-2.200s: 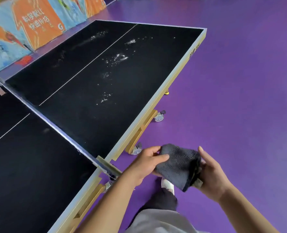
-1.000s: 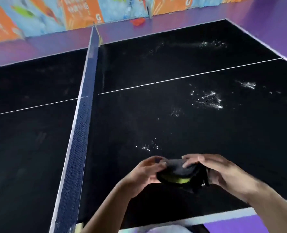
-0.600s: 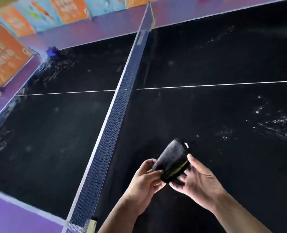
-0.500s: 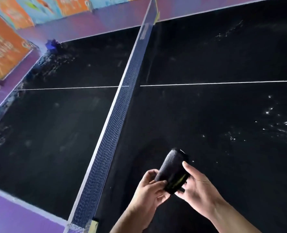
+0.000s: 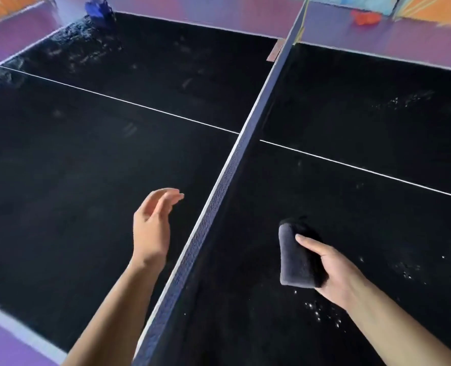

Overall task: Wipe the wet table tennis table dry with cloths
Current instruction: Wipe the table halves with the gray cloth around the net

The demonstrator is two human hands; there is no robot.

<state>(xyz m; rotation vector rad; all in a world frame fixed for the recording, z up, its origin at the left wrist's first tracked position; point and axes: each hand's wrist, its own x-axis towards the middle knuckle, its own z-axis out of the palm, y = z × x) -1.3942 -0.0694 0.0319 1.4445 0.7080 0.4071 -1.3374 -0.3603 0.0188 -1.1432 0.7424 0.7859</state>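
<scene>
From the head camera, the right hand (image 5: 335, 270) at lower right grips a folded dark cloth (image 5: 294, 256), thumb across it, above the black table (image 5: 60, 167). The left hand (image 5: 153, 228), left of the net (image 5: 219, 196), hangs empty with fingers loosely spread. Wiping seems about to begin: droplets (image 5: 322, 311) glisten at lower right, and a bigger wet patch (image 5: 71, 40) lies at upper left beside a blue cloth (image 5: 97, 9). Next, the cloth wants pressing flat onto the droplets.

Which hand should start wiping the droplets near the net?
Right. The right hand already grips the folded grey cloth just above the droplets. The left hand is empty, across the net.
</scene>
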